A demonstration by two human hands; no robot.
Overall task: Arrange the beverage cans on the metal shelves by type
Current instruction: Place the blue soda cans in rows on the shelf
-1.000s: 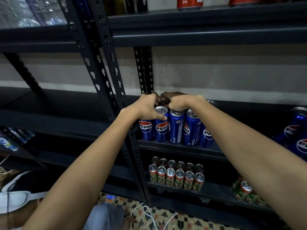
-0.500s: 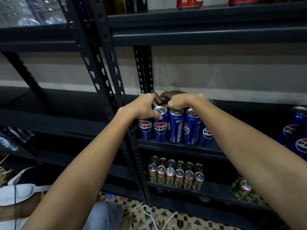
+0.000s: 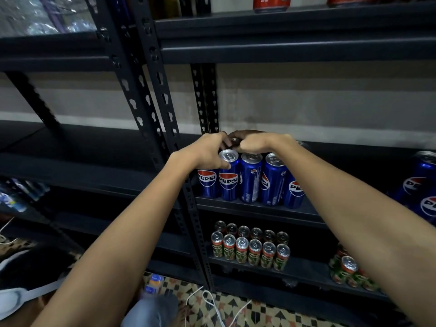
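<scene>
Cans (image 3: 251,180) of blue cola stand packed at the shelf's (image 3: 257,208) near edge, left of centre. Full ones would likely be heavy, stiff and slick, best held round the body. Left hand (image 3: 207,151) curls over the leftmost tops, thumb on one rim; right hand (image 3: 256,143) closes on a far, mostly hidden can.

The shelves (image 3: 254,207) are dark matt painted metal, and their perforated uprights (image 3: 151,74) look the same. The blue Pepsi cans (image 3: 251,180) are glossy, smooth metal with bare silvery tops. The wall (image 3: 318,102) behind looks rough, stained plaster. The floor (image 3: 254,312) is patterned tile.
</scene>
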